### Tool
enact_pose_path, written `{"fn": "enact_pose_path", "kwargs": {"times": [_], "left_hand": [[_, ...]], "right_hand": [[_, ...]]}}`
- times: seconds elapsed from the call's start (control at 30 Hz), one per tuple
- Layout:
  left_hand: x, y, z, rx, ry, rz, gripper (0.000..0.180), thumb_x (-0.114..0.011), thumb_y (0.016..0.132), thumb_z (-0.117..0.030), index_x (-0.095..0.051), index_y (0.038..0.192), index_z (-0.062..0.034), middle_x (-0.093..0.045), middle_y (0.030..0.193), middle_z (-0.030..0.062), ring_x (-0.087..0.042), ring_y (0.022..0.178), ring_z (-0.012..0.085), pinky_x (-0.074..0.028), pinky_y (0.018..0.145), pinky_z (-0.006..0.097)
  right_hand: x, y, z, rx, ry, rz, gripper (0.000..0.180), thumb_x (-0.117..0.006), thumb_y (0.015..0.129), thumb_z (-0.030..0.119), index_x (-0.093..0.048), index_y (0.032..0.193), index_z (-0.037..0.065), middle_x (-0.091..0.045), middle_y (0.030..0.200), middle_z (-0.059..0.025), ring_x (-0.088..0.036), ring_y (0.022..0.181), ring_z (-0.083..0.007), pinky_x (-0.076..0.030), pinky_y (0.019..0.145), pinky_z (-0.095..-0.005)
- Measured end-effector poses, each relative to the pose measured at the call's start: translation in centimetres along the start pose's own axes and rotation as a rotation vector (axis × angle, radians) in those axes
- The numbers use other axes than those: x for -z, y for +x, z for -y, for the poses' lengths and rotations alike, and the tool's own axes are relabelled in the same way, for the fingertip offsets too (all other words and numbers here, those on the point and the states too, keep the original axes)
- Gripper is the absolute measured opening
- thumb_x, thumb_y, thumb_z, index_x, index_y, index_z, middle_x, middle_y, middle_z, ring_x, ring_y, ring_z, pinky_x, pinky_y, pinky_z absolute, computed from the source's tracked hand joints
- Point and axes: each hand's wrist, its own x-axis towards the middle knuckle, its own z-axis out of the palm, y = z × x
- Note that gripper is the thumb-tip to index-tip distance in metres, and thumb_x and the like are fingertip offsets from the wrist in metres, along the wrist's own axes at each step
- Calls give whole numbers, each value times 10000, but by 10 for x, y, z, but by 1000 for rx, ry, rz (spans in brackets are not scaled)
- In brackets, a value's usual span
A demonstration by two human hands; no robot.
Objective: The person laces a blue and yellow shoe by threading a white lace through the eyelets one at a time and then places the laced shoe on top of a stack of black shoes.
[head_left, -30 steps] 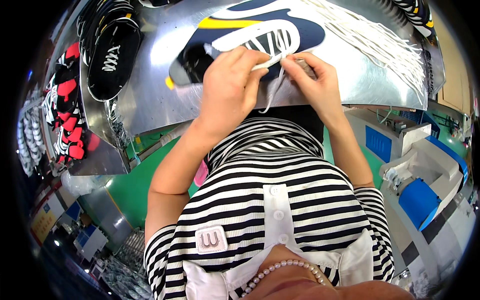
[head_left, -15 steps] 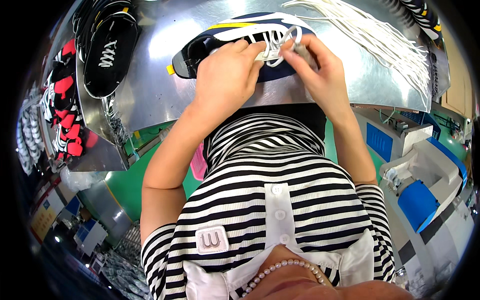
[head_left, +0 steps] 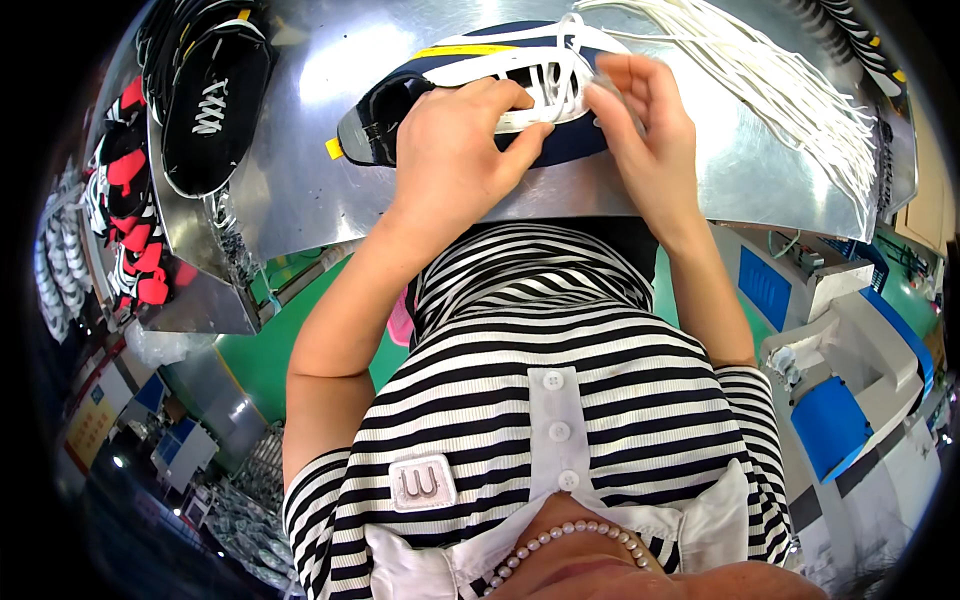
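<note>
- Navy shoe (head_left: 575, 140) with white stripes and a yellow line lying on its side on the metal surface (head_left: 330, 190), near the surface's front edge, opening to the left.
- Left hand (head_left: 455, 150) laid over the middle of the shoe, fingers curled, thumb and forefinger pinched on a white lace (head_left: 545, 95) at the eyelets.
- Right hand (head_left: 650, 130) just right of the shoe's laced part, touching it; fingers bent and closed narrow on the same lace. Exact grip point hidden behind the fingers.
- Lace threaded in crossed rows over the shoe's top, one loop standing above the shoe.
- Bundle of loose white laces (head_left: 780, 85) spread on the surface to the right of the shoe, apart from it.
- Black shoe (head_left: 215, 100) with white lacing resting at the surface's left end, well apart from the navy shoe.
- Red and black shoes (head_left: 135, 225) stacked farther left of the black shoe, below the surface's edge.
- Blue and white machine (head_left: 850, 390) to the lower right of the shoe, beyond the surface's edge.
- Green floor (head_left: 270, 350) visible under the surface, lower left of the shoe.
</note>
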Motion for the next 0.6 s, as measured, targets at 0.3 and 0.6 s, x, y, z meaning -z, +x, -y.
{"fn": "enact_pose_path", "kwargs": {"times": [0.3, 0.6], "left_hand": [[-1, 1, 4, -69, -23, -9, 238, -766, 776, -234, -680, 856, -28, -680, 800, 105, -633, 656, 283, -473, 596, 348], [-4, -9, 7, -174, -254, 59, 213, -750, 794, -172, -664, 897, -7, -644, 789, 116, -595, 622, 291, -447, 559, 351]], "right_hand": [[17, -35, 4, -165, -126, 226, 140, -607, 948, 104, -581, 1004, -22, -708, 820, -117, -711, 758, -172, -527, 654, -265], [-13, -37, -4, -229, 10, 97, 155, -609, 939, 121, -517, 984, 5, -695, 746, -121, -691, 675, -210, -525, 635, -320]]}}
